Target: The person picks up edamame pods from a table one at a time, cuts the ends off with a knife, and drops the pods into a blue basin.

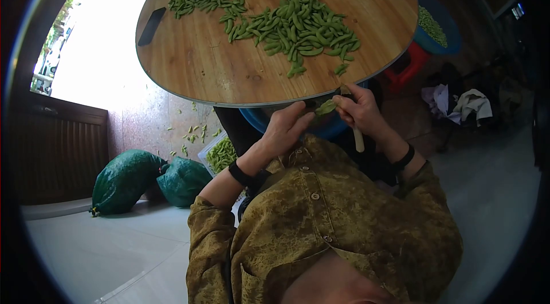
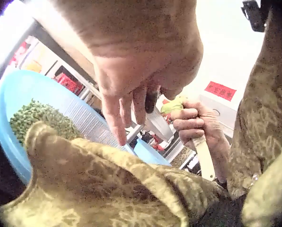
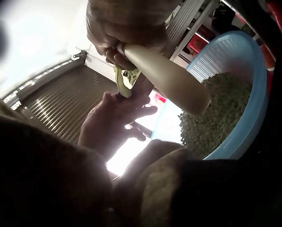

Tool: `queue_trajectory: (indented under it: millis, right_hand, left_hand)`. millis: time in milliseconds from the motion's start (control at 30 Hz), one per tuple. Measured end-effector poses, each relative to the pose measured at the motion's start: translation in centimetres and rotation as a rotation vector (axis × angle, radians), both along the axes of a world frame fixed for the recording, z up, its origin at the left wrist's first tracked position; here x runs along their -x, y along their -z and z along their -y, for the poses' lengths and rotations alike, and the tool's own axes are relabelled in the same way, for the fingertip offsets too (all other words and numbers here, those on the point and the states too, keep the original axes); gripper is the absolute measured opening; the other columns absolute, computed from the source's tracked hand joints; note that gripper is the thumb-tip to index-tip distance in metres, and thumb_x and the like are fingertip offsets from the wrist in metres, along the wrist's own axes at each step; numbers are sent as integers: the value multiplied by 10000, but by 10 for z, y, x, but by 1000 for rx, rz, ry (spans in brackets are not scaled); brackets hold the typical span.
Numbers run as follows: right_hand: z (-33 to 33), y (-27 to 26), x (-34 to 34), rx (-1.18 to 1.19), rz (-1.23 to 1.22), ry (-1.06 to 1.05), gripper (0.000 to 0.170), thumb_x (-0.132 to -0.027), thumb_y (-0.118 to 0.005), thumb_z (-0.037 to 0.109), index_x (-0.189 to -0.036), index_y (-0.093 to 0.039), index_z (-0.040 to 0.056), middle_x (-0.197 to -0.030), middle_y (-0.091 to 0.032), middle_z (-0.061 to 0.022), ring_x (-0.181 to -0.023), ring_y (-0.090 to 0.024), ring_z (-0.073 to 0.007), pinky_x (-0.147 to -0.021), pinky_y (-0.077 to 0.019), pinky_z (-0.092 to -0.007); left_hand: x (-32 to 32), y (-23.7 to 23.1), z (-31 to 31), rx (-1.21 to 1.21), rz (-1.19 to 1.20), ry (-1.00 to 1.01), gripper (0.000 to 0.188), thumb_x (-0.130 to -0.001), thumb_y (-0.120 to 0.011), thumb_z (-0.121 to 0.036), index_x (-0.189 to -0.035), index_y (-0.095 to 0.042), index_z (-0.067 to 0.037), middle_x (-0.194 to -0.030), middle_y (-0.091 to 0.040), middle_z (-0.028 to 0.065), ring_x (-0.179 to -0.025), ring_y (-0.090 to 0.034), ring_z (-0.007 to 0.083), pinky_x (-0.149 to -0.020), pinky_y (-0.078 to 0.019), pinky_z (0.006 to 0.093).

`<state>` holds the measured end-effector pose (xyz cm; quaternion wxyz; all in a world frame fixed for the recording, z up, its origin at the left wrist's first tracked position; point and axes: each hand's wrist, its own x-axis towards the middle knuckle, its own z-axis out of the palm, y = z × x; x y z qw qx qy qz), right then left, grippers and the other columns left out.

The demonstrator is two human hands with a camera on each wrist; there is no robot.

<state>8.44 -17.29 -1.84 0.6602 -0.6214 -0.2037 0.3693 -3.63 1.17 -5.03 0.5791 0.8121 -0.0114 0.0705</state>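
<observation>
My right hand (image 1: 364,112) grips the pale handle (image 3: 162,75) of a tool whose working end is hidden. The same hand's fingers pinch a green bean pod (image 1: 326,107) in front of my body, just below the table edge. In the right wrist view the pod (image 3: 122,82) hangs between the two hands. My left hand (image 1: 285,127) is close beside it, fingers mostly straight and spread, fingertips right at the pod's lower end. Something dark sits at one left finger (image 2: 152,98). Heaped green pods (image 1: 298,23) cover much of the round wooden table (image 1: 195,69).
A blue basin (image 3: 257,85) with shelled green beans (image 3: 221,113) stands close by. A black flat object (image 1: 151,26) lies on the table's left. Green sacks (image 1: 127,181) and a tub of pods (image 1: 222,155) are on the floor at left, with loose pods nearby.
</observation>
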Motion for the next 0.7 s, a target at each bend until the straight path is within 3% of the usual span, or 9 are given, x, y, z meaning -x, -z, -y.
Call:
queue_trajectory:
  millis: [67,167,233,333,400,433,500,567,700]
  right_hand:
    - [-8,0,10,-40,-68,-73,127,-921,-552,149,-975,-549,34,-604,-487,18,-443,-427,-42,-391,-322,-194]
    - [-25,-7,22,-62,-82,-171,141,-919,-544,120,-1016,-552,17,-611,-487,15,-441,-416,-44,-395,-317,-193]
    - [-27,-9,19,-60,-121,-257,151,-921,-527,101,-1036,-517,4,-666,-494,-1,-462,-407,-46,-408,-321,-194]
    - [-15,-8,5,-59,-183,-208,183,-927,-511,109,-1078,-484,8,-728,-493,-9,-501,-413,-46,-420,-329,-195]
    - [-12,-2,2,-53,-172,-238,208,-932,-496,113,-1110,-464,12,-754,-485,-13,-536,-425,-47,-423,-335,-196]
    - [-13,-3,4,-65,-172,-224,197,-935,-496,114,-1101,-469,10,-758,-488,-11,-545,-433,-48,-424,-340,-197]
    - [-16,-1,6,-76,-170,-204,188,-938,-495,115,-1091,-474,9,-762,-491,-10,-555,-441,-50,-425,-344,-197]
    - [-19,2,3,-141,-140,-179,188,-948,-488,123,-1094,-480,4,-775,-504,-11,-577,-462,-52,-426,-353,-198]
    - [-13,2,0,-105,-124,-166,198,-943,-487,128,-1087,-474,-8,-786,-530,-30,-504,-451,-57,-414,-357,-213]
  left_hand:
    - [7,-3,2,181,42,-41,180,-864,-612,-88,-973,-510,12,-844,-586,177,-718,-603,330,-639,-474,353]
    - [25,-28,-6,-228,264,-77,184,-812,-665,-34,-904,-510,2,-726,-527,152,-658,-570,324,-546,-446,342]
    - [42,-55,-30,-463,211,-8,141,-823,-640,-41,-858,-510,1,-726,-532,159,-670,-574,344,-560,-453,383]
    - [73,-86,-68,-910,-469,100,104,-841,-574,-100,-840,-550,2,-815,-592,198,-787,-602,392,-663,-483,449]
    - [77,-80,-82,-1113,-429,94,83,-826,-569,-82,-844,-555,-2,-835,-588,192,-818,-597,390,-686,-483,443]
    - [67,-83,-81,-1117,-427,92,83,-826,-569,-82,-844,-555,-2,-835,-588,192,-818,-597,390,-686,-483,443]
    - [22,-88,-74,-862,-116,74,72,-795,-565,-52,-852,-569,-7,-854,-573,191,-827,-587,393,-686,-481,444]
    - [-21,-89,-61,-850,139,97,99,-774,-560,-29,-869,-574,-4,-858,-557,185,-804,-577,399,-683,-482,440]
    - [-100,-70,-40,-925,161,138,153,-737,-568,-5,-889,-587,3,-894,-561,179,-830,-601,374,-700,-495,430]
